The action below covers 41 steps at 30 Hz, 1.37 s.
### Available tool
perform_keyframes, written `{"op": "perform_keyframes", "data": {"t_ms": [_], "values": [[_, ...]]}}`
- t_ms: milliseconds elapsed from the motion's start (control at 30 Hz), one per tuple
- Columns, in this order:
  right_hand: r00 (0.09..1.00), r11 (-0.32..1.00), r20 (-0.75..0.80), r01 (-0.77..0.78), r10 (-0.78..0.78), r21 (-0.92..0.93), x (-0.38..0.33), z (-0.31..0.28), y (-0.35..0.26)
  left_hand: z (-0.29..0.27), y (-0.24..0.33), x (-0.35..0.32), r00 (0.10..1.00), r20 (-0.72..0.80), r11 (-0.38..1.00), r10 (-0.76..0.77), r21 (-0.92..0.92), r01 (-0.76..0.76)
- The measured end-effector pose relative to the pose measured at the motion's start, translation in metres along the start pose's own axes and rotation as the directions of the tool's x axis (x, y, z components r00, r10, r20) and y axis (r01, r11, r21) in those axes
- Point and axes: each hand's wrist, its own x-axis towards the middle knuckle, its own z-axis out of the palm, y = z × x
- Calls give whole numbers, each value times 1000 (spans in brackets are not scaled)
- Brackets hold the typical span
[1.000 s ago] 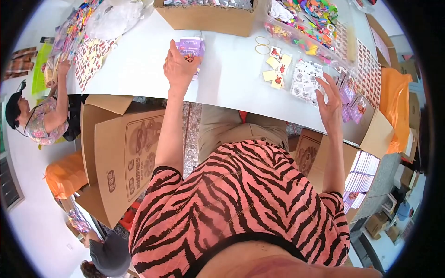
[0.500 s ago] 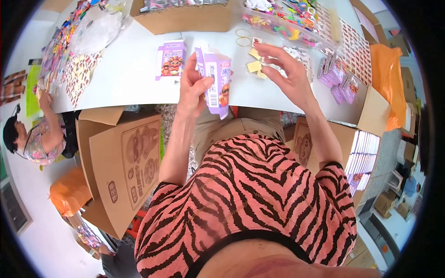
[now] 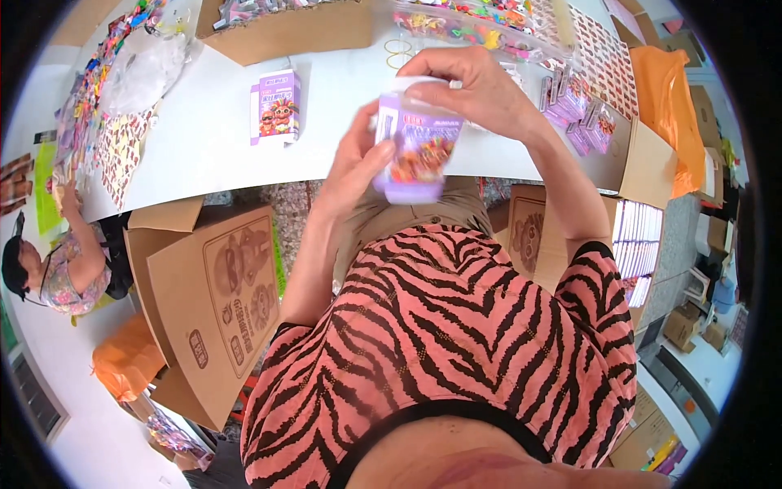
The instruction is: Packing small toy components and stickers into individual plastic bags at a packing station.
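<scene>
Held: purple carton, tilted, above the white table edge.
Left hand: clasps its side.
Right hand: fingers closed on the top flap, apparently.
Table: second purple carton lying flat.

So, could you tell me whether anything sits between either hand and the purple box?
Nothing visible does: the left hand grips the side of the purple box, and the right hand presses on its top flap.

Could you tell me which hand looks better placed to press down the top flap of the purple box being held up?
Probably the right hand: it already arches over the top of the purple box, fingers on the flap. The left hand grips the box's side, steadying it.
</scene>
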Motion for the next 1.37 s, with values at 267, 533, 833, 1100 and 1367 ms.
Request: {"op": "perform_keyframes", "data": {"t_ms": [267,533,833,1100,1367], "values": [[981,999,-196,-18,9,-46,1,16,1,37,-8,1,855,-210,498,474,865,-64],[903,969,-426,152,-56,194,-19,25,18,27,-20,18,792,-265,548,550,830,-103],[874,998,-482,49,-63,-43,-21,73,38,20,-22,7,746,-402,594,531,804,11],[958,923,106,223,-268,315,37,118,0,6,13,-84,393,-348,297,851,937,187],[656,851,562,263,-504,455,81,157,-31,23,11,-154,203,-433,349,878,871,345]]}}
